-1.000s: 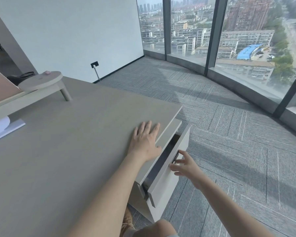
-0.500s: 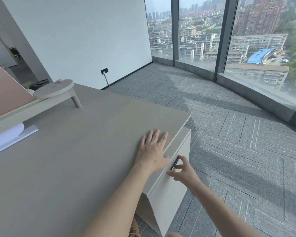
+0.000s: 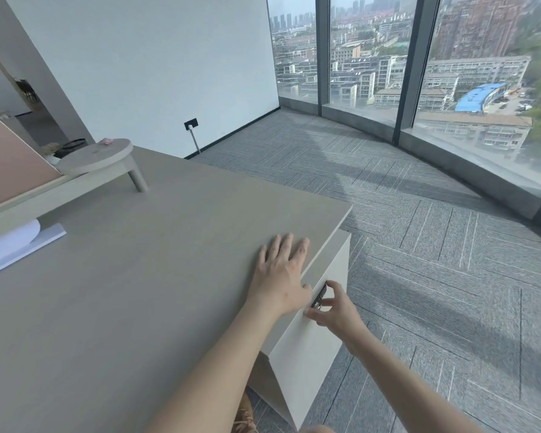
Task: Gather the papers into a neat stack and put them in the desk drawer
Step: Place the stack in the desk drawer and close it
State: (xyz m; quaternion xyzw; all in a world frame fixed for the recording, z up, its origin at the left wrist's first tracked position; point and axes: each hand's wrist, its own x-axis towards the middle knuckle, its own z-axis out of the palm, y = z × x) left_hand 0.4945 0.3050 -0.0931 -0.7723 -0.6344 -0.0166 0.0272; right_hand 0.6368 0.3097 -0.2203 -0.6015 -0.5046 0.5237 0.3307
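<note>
My left hand (image 3: 282, 273) lies flat, fingers spread, on the grey desk top (image 3: 132, 276) near its right edge. Under that edge the white drawer (image 3: 317, 335) sits pushed in, its front flush. My right hand (image 3: 333, 310) is at the drawer's dark handle (image 3: 319, 295), fingertips curled around it. White papers (image 3: 11, 245) lie at the far left of the desk, partly under a raised shelf and cut by the frame edge. What is inside the drawer is hidden.
A raised shelf with a round end and a peg leg (image 3: 97, 157) stands on the desk's back left, beside a tan divider panel (image 3: 10, 164). Grey carpet (image 3: 419, 245) spreads to the right toward curved floor-to-ceiling windows (image 3: 372, 57). A wall socket (image 3: 190, 124) is on the white wall.
The drawer, open a second ago, has been pushed in by my right hand. My left hand has stayed flat on the desk. The view has lifted slightly.
</note>
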